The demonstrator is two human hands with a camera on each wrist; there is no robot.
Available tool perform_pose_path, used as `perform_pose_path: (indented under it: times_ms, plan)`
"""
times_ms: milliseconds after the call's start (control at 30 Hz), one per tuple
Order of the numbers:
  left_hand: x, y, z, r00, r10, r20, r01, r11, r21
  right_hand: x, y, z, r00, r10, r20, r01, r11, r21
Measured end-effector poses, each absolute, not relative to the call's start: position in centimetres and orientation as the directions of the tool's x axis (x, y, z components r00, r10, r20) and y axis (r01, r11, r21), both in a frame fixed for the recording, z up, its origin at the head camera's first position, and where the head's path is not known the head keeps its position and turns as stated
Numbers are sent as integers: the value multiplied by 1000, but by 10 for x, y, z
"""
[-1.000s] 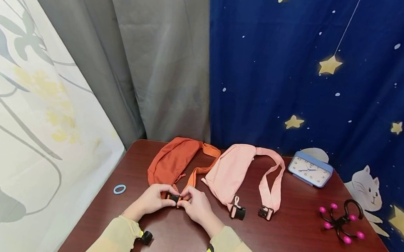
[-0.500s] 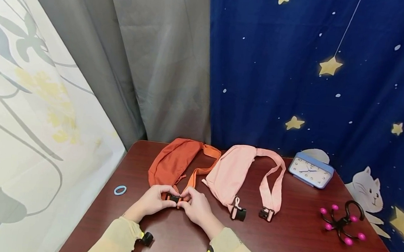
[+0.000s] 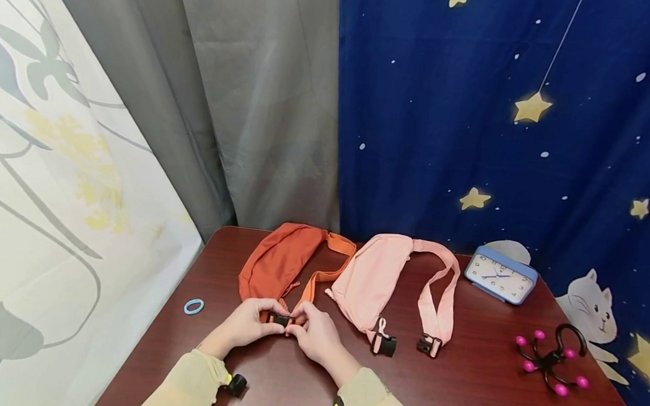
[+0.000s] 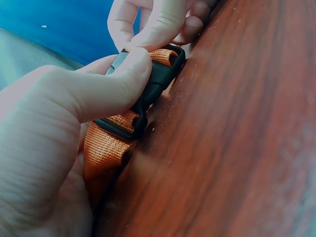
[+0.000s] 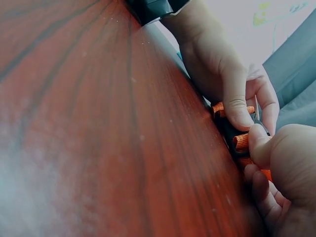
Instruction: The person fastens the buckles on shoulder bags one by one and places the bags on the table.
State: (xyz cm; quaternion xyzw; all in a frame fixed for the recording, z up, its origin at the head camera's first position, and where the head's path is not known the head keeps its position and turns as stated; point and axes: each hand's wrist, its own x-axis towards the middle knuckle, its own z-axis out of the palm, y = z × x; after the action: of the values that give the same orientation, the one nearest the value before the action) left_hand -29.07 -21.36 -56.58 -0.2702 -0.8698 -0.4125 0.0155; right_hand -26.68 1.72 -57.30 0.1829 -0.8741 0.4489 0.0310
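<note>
A black side-release buckle (image 4: pixel 157 78) on orange webbing lies between my hands, low over the table, its two halves joined. My left hand (image 3: pixel 246 323) pinches one half, with the thumb pressed on its top face. At the other end, my right hand (image 3: pixel 317 332) pinches the buckle where the orange strap (image 5: pixel 241 142) loops through. Just beyond my hands lies the rust-orange waist bag (image 3: pixel 282 259), its strap (image 3: pixel 320 276) curving down to the buckle. To its right is a pink waist bag (image 3: pixel 373 280) with its two buckle halves apart.
A blue ring (image 3: pixel 193 307) lies at the left of the dark red table (image 3: pixel 436 396). At the back right stands a blue alarm clock (image 3: pixel 500 276). A black massager with pink tips (image 3: pixel 547 361) sits near the right edge. Curtains (image 3: pixel 275 100) hang behind.
</note>
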Motion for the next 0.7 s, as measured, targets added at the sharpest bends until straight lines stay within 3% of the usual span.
perform_pose_path:
  times_ms: [700]
  plan:
    - [-291,-216,-566,-817,499,290,542,492,681,-267,21,-572,-910,-342,234,-390,516,-763]
